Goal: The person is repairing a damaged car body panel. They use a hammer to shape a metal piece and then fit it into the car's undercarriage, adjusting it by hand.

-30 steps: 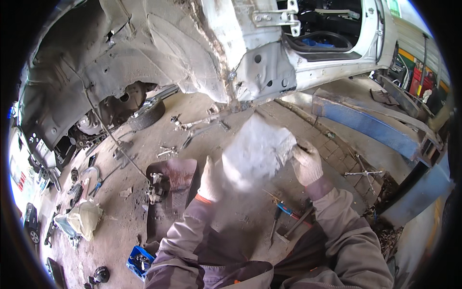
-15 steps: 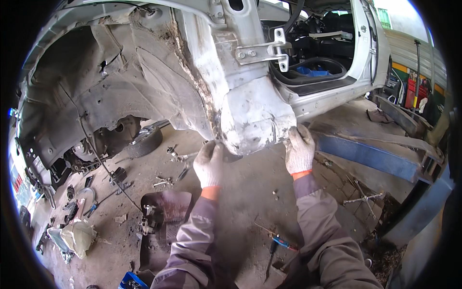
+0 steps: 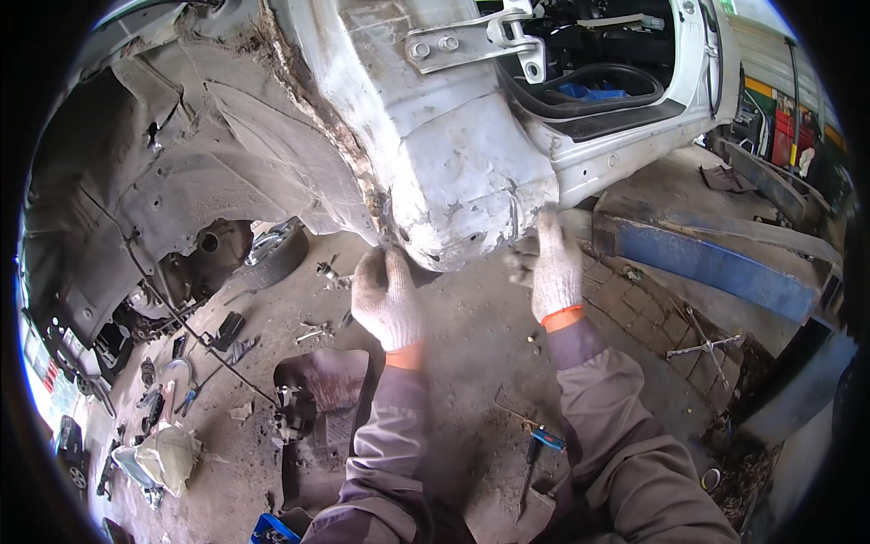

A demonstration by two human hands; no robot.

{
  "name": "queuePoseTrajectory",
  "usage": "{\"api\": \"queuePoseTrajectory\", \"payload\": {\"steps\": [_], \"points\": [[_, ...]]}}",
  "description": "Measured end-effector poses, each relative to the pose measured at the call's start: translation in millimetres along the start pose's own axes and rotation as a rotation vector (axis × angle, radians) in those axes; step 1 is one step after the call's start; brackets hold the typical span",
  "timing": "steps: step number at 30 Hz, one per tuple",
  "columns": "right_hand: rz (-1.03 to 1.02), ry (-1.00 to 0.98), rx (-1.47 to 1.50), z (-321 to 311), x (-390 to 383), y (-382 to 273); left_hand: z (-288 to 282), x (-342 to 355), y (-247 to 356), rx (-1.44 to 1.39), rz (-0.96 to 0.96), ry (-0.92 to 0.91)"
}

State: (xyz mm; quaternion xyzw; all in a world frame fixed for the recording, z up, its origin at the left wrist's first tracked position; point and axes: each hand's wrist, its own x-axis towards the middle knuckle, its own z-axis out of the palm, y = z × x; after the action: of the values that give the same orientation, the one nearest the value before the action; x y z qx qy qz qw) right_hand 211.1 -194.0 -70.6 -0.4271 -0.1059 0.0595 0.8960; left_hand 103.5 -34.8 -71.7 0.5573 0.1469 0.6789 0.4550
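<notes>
The lower corner of a white, dented car body panel hangs in front of me, its paint scraped and its edges rusty. My left hand, in a white knitted glove, is at the panel's lower left corner. Its thumb and fingers close about the seam there; the fingertips are partly hidden. At the lower right corner my gloved right hand has one finger stretched up against the panel edge. Its other fingers are spread apart below, somewhat blurred, with nothing seen in them. A metal door hinge is bolted to the pillar above.
A grey wheel arch opens at left. The blue lift arm lies at right, with a cross wrench on the floor beyond my right forearm. Below are a blue-handled tool, a dark bent sheet and several loose parts.
The view has moved closer to the panel, which appears larger and further left. My right hand has loosened from the corner, its fingers spreading. My left hand stays at the lower left corner.
</notes>
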Motion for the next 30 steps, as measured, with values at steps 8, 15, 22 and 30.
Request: {"api": "queuePoseTrajectory", "payload": {"steps": [8,15,22,30], "points": [[0.067,-0.083,0.097,12,-16,8,-9,4,-5,0.109,0.067,-0.061],[0.064,-0.054,0.172,26,-33,22,-16,5,0,0.223,0.022,-0.118],[0.047,-0.074,0.169,32,-34,17,-12,4,8,0.214,0.039,-0.006],[0.072,-0.123,0.062,21,-27,8,-11,6,-6,0.220,0.168,-0.197]]}}
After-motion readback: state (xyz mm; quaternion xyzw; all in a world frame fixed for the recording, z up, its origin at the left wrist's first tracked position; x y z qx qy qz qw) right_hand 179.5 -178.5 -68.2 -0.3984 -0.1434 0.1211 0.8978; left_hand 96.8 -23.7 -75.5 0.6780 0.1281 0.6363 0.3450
